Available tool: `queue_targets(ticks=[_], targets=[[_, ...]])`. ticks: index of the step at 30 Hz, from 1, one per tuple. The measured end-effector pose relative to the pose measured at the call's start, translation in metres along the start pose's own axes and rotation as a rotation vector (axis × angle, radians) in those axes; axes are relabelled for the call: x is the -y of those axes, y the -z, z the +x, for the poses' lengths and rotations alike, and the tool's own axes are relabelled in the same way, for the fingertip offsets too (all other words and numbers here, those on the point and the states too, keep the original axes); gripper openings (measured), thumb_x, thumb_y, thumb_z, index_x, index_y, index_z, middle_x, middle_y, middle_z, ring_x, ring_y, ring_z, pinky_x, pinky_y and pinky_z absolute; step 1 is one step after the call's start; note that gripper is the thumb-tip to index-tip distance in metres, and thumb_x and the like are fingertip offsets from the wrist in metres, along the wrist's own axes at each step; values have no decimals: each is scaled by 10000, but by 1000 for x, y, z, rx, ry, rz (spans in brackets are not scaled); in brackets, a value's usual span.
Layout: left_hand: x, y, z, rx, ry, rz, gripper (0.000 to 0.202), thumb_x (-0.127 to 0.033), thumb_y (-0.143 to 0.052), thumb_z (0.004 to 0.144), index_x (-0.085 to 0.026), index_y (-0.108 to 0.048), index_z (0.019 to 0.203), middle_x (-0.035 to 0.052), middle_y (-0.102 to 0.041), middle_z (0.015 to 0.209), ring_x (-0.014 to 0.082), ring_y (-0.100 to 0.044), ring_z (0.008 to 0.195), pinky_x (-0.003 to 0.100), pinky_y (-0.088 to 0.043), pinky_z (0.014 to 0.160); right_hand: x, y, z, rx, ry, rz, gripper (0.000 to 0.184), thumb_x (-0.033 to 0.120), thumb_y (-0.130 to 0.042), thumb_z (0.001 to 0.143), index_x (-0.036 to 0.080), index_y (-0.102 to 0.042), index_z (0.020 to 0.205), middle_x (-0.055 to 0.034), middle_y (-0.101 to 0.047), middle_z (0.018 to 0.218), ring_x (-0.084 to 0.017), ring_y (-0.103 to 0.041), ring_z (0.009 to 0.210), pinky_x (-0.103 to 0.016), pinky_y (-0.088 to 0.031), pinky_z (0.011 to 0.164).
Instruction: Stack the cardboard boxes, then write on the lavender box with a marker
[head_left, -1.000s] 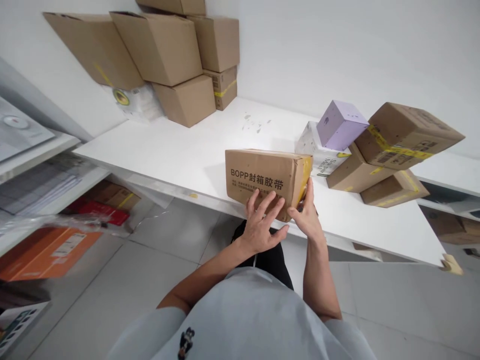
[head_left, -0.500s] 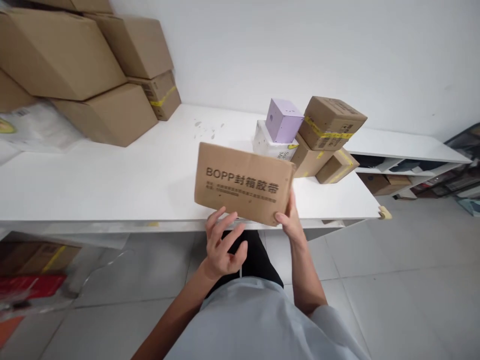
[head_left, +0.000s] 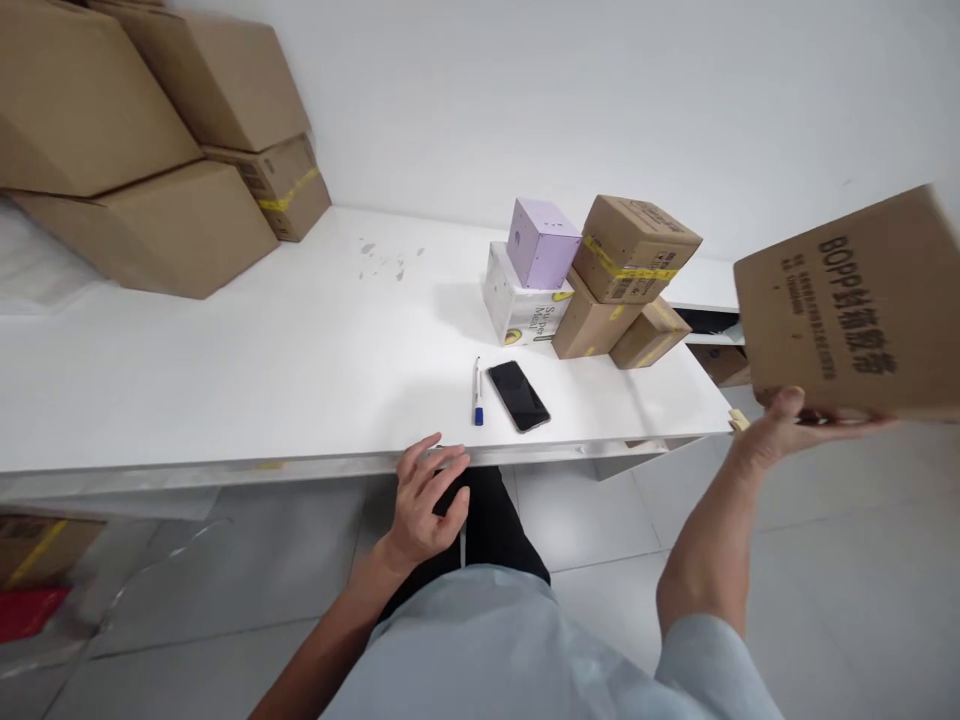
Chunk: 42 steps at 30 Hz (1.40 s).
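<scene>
My right hand holds a brown cardboard box printed "BOPP" from underneath, out to the right and off the white table. My left hand hangs empty with its fingers apart just below the table's front edge. A black phone and a pen with a blue cap lie on the table near that edge, just beyond my left hand.
A purple box, a white printed box and three taped brown boxes stand at the table's right end. Larger cardboard boxes are stacked at the back left. Low shelves stand to the right; the floor is grey tile.
My right hand has lifted the BOPP box off the table and swung it far to the right. My left hand has let go and dropped below the edge. The phone and pen are uncovered.
</scene>
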<state>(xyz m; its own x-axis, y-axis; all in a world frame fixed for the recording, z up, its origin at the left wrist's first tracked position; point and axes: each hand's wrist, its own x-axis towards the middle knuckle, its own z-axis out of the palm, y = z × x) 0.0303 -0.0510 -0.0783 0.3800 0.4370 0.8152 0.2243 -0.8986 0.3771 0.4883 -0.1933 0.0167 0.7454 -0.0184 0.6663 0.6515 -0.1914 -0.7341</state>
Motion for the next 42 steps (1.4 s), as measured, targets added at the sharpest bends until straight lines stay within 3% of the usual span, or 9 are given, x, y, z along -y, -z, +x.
queue_targets(ticks=[3, 11, 16, 19, 24, 28, 31, 34, 42], targets=[[-1, -6, -1, 17, 0, 11, 454, -155, -617, 798, -251, -603, 1241, 87, -719, 1122, 321, -609, 1200, 540, -520, 976, -23, -49, 36, -118, 24, 36, 1250, 312, -722, 674, 11, 114, 1553, -326, -126, 1595, -334, -280, 1497, -439, -310, 1167], [20, -11, -10, 99, 135, 104, 415, -165, -592, 838, -252, -641, 1241, 67, -721, 1143, 286, -600, 1204, 482, -492, 1022, -38, -129, 50, 191, -85, -108, 1363, 265, -881, 479, -45, -108, 1557, -368, -157, 1584, -415, -140, 1526, -447, -112, 1237], [52, -13, 8, 118, 179, 128, 369, -200, -584, 861, -265, -655, 1217, 59, -727, 1136, 280, -612, 1202, 480, -483, 1040, -58, -138, 49, 266, -69, 24, 1344, 347, -876, 434, 100, -161, 1544, -288, -133, 1615, -361, -150, 1541, -449, -145, 1252], [76, -26, 41, 137, 299, 40, 306, -282, -560, 881, -253, -679, 1162, 69, -733, 1138, 272, -639, 1158, 480, -488, 1040, -80, -134, 57, 232, -227, 306, 1043, 580, -715, 581, 281, -218, 1448, -160, -321, 1563, -299, -403, 1442, -538, -338, 1161], [109, -77, 136, 169, 769, -316, 506, -435, -582, 827, -209, -620, 1279, 110, -693, 1234, 266, -654, 1126, 438, -513, 993, -110, -128, 66, 267, -600, 527, 667, 807, -195, 787, 333, -491, 1152, -115, -565, 1340, -284, -624, 1197, -616, -411, 1000], [123, -129, 216, 153, 1091, -557, 704, -559, -552, 854, -236, -452, 1472, 132, -535, 1478, 308, -590, 1256, 437, -481, 1026, -106, -142, 66, 433, -822, 619, 717, 836, -249, 725, 315, -639, 1026, -135, -601, 1293, -320, -622, 1096, -638, -423, 915], [128, -159, 253, 161, 1117, -610, 787, -617, -537, 863, -283, -330, 1546, 82, -360, 1619, 332, -416, 1440, 461, -406, 1112, -95, -156, 71, 546, -872, 677, 675, 806, -321, 700, 306, -689, 964, -146, -642, 1246, -352, -599, 1080, -640, -438, 861], [133, -180, 267, 177, 1118, -624, 809, -583, -557, 864, -309, -274, 1570, 52, -329, 1638, 315, -345, 1490, 483, -335, 1173, -91, -163, 80, 693, -803, 723, 569, 746, -421, 707, 312, -713, 930, -143, -686, 1192, -382, -586, 1089, -643, -437, 842], [150, -192, 267, 146, 1137, -824, 769, -346, -536, 882, -332, -226, 1586, 44, -567, 1468, 313, -622, 1232, 555, -472, 1048, -96, -173, 83, 851, -761, 725, 439, 658, -597, 685, 323, -724, 938, -122, -738, 1136, -395, -581, 1146, -627, -448, 850]])
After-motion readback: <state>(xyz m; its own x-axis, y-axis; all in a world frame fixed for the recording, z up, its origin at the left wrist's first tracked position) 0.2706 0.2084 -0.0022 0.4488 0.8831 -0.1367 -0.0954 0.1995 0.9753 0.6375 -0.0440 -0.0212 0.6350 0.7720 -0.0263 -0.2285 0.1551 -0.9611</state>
